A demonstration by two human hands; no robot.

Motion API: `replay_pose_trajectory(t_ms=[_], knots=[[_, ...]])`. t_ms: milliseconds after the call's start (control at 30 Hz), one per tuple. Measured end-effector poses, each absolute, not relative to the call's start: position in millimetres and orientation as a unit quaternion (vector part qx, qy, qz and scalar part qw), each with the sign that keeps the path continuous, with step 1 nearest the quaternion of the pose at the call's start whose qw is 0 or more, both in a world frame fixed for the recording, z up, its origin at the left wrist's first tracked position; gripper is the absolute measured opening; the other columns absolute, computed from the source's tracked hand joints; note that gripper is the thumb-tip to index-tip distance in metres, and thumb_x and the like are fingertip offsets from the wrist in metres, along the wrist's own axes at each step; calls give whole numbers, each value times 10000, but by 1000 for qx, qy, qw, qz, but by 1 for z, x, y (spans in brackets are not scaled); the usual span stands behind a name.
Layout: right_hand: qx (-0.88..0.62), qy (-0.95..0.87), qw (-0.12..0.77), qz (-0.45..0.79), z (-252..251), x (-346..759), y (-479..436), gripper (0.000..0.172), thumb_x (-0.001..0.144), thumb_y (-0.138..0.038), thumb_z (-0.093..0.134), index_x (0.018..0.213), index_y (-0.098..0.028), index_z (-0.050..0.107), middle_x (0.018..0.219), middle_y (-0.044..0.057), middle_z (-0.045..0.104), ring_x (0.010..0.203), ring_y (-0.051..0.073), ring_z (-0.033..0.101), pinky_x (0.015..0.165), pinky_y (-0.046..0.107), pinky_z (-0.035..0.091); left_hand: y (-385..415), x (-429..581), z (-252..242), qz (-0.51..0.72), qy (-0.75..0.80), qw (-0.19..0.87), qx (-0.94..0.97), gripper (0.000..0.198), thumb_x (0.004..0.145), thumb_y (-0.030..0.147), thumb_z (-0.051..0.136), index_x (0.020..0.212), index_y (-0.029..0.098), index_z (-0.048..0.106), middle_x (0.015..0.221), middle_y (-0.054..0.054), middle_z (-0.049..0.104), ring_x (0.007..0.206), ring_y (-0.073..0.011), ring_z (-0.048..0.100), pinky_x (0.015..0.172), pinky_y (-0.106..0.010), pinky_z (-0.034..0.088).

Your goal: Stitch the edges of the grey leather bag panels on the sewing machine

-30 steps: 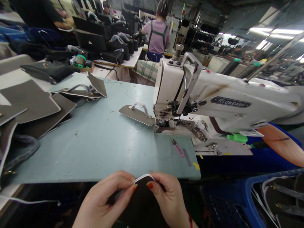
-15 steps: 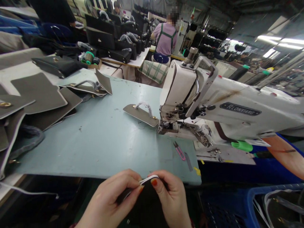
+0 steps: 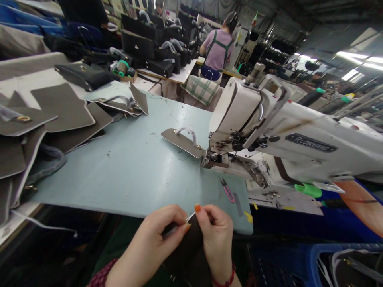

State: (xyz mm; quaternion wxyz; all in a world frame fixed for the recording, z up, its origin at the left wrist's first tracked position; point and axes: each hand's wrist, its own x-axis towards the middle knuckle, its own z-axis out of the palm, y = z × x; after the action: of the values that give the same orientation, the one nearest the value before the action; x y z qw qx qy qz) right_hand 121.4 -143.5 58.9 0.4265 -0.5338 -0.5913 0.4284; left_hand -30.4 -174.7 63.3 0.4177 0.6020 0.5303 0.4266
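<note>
Just past the near edge of the pale blue table [image 3: 119,167], my left hand [image 3: 161,233] pinches the white edge of a dark panel [image 3: 191,249]. Beside it my right hand [image 3: 216,235] is closed on the same panel, its thumb near the white edge. The panel hangs down between my hands, and its lower part runs out of view. A grey-brown flap [image 3: 181,143] with a plastic-wrapped handle lies by the sewing machine [image 3: 269,123]. Pink thread snips [image 3: 228,190] rest on the table to the right.
Grey-brown panels [image 3: 62,107] are piled at the left. A blue basket [image 3: 314,255] with pieces inside stands at the lower right. Black bags [image 3: 137,46] crowd a table behind, where a person in a purple shirt [image 3: 218,50] sits facing away.
Both hands have risen slightly, and my left hand has moved right. More of the dark panel shows between them. The view has shifted, so the table and machine appear further right.
</note>
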Motion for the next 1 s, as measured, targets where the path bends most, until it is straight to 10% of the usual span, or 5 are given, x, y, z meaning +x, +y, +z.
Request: replay_pose_trajectory(t_ms=[267,567,833,1000], knots=[[-490,-642,330,489,59,124,-124,473,941,-463,559,593,-144,519,551,-44,386,553,88,372,501,215,258,-173,-47,38,339,492,672,437,321,847,479,631,804,161,634,759,-8,586,709,-146,513,660,-236,415],[-426,-730,234,480,66,149,-113,217,936,-342,627,1043,-170,703,974,42,729,909,196,655,762,243,418,-187,-49,30,481,566,584,327,339,810,480,695,705,183,570,763,21,559,654,-105,460,568,-175,374],[-446,-746,210,448,71,148,-119,132,906,-260,667,982,-185,746,940,37,760,890,203,683,744,245,429,-172,-53,43,389,549,638,374,361,756,518,725,887,190,648,733,-7,662,623,-136,559,543,-194,424],[-448,-756,193,438,73,145,-121,116,884,-281,700,848,-175,733,785,8,732,756,162,663,637,216,381,-157,-52,49,350,586,504,529,404,848,536,590,682,169,608,630,10,531,613,-133,469,550,-209,369]])
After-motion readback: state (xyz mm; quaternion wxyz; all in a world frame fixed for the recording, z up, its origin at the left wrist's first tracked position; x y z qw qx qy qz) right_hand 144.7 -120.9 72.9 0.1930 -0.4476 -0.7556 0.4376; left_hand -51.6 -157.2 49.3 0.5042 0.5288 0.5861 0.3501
